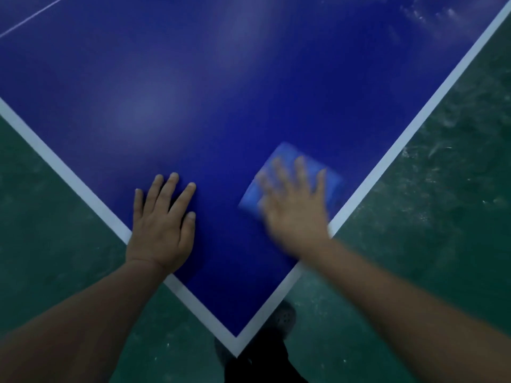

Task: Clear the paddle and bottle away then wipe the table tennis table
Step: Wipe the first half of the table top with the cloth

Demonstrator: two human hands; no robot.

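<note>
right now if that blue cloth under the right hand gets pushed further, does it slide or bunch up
The blue cloth probably slides: it lies flat and folded under the spread right hand, and the table looks smooth and glossy. Being soft, its free edge may still ruck.

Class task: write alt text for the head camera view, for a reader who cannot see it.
A person's right hand, blurred, presses a folded blue cloth flat on the near corner of a dark blue table tennis table edged with a white line. The left hand rests flat beside it, fingers spread. Green floor surrounds the corner.
</note>
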